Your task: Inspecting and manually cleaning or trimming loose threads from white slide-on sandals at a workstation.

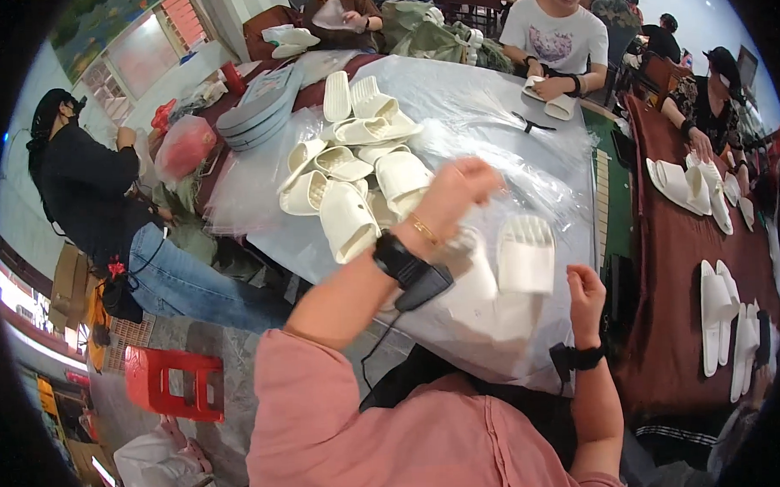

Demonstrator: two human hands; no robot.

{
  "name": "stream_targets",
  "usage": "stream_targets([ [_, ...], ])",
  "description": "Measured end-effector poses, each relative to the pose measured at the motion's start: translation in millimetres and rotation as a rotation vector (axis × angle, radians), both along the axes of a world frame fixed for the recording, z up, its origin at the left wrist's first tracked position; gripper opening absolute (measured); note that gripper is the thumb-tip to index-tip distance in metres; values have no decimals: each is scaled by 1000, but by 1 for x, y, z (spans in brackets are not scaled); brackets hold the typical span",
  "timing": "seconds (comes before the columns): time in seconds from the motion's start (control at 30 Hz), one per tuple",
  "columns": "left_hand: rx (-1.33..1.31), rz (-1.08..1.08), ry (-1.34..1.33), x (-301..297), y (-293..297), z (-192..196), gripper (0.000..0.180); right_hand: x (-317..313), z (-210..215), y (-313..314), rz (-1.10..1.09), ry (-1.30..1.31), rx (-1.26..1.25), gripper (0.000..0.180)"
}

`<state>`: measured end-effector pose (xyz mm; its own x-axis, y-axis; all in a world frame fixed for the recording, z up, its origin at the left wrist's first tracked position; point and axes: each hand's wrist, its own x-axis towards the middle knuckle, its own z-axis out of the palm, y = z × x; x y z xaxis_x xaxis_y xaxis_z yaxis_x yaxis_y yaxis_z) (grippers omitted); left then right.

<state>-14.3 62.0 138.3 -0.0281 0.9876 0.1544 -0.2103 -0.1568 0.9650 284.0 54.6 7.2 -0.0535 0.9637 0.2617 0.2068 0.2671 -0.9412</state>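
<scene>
Slippers (pixel 344 165): soft-looking foam plastic, matt, smooth across the straps, ribbed on the footbeds
Clear bags (pixel 524 157): thin plastic film, crinkled, glossy where it faces me
Worktable (pixel 297 249): smooth, plastic-looking cover, faint sheen
Red stool (pixel 140 377): hard, smooth plastic
Pink shirt (pixel 406 449): matt cloth, lightly creased
Jeans (pixel 180 272): matt denim
Bracelet (pixel 425 229): shiny, metal by the look from here

A red stool (pixel 147 376) sits on the grey floor (pixel 238 356).

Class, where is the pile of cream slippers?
In the head view, the slipper pile lies left of centre on the table, beside the left hand.
</scene>
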Motion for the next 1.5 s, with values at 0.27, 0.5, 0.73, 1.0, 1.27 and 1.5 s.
stream_targets([
  [0.27,609,1349,1206,-195,13,56,47,37,-13,-18,-46,42,-31,10],
  [0.5,272,1020,1192,-138,-67,-93,68,43,-40,-25,-103,-14,-100,11],
  [0.73,-98,866,1449,-59,-82,-164,87,34,-41,-31,-165,-198,40,12],
  [1.0,-47,787,1725,-101,-33,-154,83,76,19,-46,-79,-44,-91,13],
  [1.27,-4,803,1704,-120,-42,-147,71,263,88,-11,-659,-428,169,18],
  [1.5,203,739,1497,-84,-69,-149,51,373,81,27,-964,-829,-324,26],
])
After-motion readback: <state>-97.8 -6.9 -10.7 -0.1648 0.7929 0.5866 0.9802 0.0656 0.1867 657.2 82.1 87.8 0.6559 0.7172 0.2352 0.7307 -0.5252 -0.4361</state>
